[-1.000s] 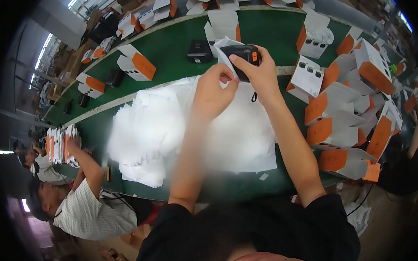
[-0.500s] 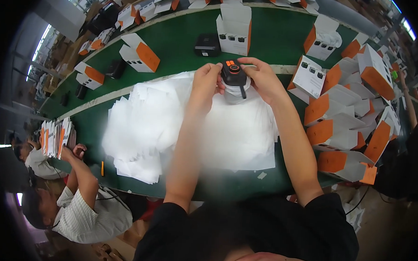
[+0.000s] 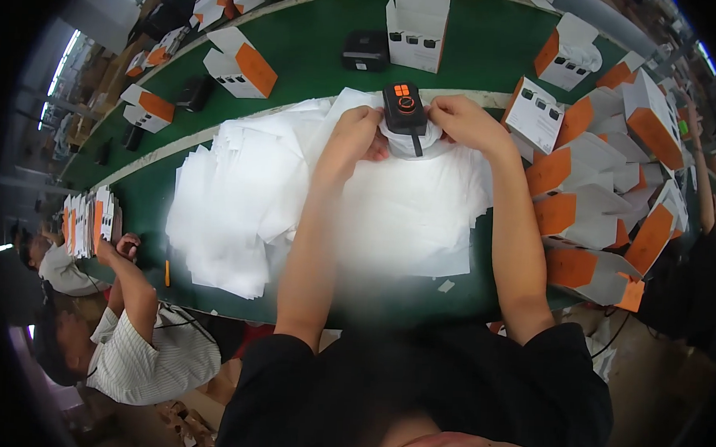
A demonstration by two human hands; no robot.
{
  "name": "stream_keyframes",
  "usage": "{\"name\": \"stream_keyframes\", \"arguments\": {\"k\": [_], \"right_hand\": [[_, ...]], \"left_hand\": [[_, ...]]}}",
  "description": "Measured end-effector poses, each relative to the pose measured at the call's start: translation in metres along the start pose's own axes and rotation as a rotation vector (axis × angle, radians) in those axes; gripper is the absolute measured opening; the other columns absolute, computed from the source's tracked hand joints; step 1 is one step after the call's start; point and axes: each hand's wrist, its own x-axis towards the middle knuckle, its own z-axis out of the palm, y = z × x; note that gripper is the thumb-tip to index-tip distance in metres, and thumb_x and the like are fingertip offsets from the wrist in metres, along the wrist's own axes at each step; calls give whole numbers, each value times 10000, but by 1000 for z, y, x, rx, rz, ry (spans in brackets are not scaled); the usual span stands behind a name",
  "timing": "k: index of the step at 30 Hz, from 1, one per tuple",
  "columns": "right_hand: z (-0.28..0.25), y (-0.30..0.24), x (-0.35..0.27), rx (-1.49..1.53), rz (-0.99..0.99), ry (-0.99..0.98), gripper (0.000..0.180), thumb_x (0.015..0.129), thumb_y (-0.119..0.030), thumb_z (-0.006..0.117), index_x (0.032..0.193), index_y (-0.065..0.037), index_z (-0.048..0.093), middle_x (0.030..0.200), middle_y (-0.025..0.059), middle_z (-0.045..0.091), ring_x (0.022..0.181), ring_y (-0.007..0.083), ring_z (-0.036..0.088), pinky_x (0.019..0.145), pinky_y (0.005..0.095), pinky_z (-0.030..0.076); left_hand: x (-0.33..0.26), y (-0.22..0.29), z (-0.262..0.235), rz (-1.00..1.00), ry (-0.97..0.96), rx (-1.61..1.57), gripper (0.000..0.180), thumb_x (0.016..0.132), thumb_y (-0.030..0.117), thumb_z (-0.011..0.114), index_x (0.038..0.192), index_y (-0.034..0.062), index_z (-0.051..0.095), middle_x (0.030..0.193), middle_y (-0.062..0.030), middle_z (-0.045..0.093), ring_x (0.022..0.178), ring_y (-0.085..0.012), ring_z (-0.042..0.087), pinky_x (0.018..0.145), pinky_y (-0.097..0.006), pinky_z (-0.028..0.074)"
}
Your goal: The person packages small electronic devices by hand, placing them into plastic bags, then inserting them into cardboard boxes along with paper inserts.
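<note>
A black boxy device [image 3: 403, 107] with orange buttons, a round orange-ringed dial and a short black strap stands between my hands. Its lower part sits in a thin white wrapper [image 3: 433, 139], whether bag or sheet I cannot tell. On the device's left, my left hand [image 3: 357, 134] has its fingers curled at the wrapper's edge. My right hand [image 3: 465, 121] pinches the wrapper close to the device's right side; its fingertips are partly hidden. Beneath lies a pile of thin white sheets [image 3: 414, 218], with another pile [image 3: 231, 202] to the left.
Open white-and-orange cartons [image 3: 582, 209] crowd the right side. Across the green table [image 3: 301, 57] stand a tall carton [image 3: 416, 30], a black case [image 3: 365, 50] and more boxes. At lower left a co-worker in a striped shirt [image 3: 156, 358] handles flat cartons [image 3: 90, 224].
The device has tilted so its buttoned face shows more fully. My right hand has shifted slightly right and down from the device's top. The whole view has shifted a little.
</note>
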Motion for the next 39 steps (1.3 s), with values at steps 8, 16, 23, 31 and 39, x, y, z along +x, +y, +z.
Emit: {"name": "stream_keyframes", "arguments": {"k": [8,16,23,31,39], "right_hand": [[-11,-24,-13,-293,-278,422,303,988,-231,533,936,35,668,689,96,625,571,174,587,564,310,500],[-8,-32,-23,-485,-165,574,237,945,-197,587,970,12,697,810,210,697,750,367,705,725,424,559],[-5,-10,0,-270,-183,474,266,987,-227,612,1043,22,684,729,145,702,614,219,683,625,341,529],[11,-25,0,-367,-273,627,647,949,-635,528,1089,-28,703,839,172,718,856,335,709,801,396,533],[-16,-41,-12,-181,127,334,871,847,-810,487,867,26,730,739,164,701,753,285,699,708,370,536]], "left_hand": [[-11,20,10,269,123,51,304,1030,230,463,958,-31,599,713,-104,645,574,-170,638,545,-289,498],[-15,25,13,313,204,126,281,984,233,539,867,-13,608,685,-115,661,561,-158,623,555,-270,475],[1,17,12,205,2,-304,186,956,172,595,835,36,560,740,-84,659,604,-125,583,579,-264,468],[3,14,9,251,-58,-170,168,896,57,656,839,59,498,757,-59,640,641,-111,583,601,-251,465],[-8,18,0,499,-180,100,259,840,9,694,909,59,450,768,-32,623,710,-109,627,612,-235,458]]}}
